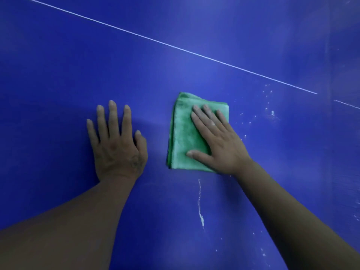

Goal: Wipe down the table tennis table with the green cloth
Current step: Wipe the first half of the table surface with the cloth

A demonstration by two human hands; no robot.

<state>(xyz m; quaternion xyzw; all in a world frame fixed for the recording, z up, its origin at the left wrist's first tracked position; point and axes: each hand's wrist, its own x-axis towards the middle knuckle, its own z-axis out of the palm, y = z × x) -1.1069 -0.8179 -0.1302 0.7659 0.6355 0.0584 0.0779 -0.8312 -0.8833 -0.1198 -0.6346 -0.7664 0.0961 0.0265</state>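
**A:** Where's the green cloth point(183, 137) sitting right now? Asked for the wipe-down.

**B:** It's found just right of centre in the frame, folded into a thick rectangle and laid flat on the blue tabletop point(58, 75). The right hand point(220, 145) is pressed flat on its right half, with the fingers straight and close together and the thumb stuck out across the lower part. Nothing is pinched. The left hand point(116, 145) is laid flat on bare tabletop at centre left, fingers slightly spread and apart from the cloth. It's probably being used for bracing.

**A:** And how is it expected to handle?

**B:** Soft, light and fuzzy, microfibre by the look of it, so weight needn't be worried about. Layers can be seen at its left edge, so the fold could get bunched or slid apart if it's pushed from one side only. It's best held down from the top, with a flat palm over the middle. The tabletop looks smooth, so easy gliding is expected.

**A:** Much left?

**B:** Seems so. A white streak point(199, 203) is seen below the cloth. White specks point(269, 112) are scattered at the right, under the white line point(175, 48) that's drawn from the upper left.
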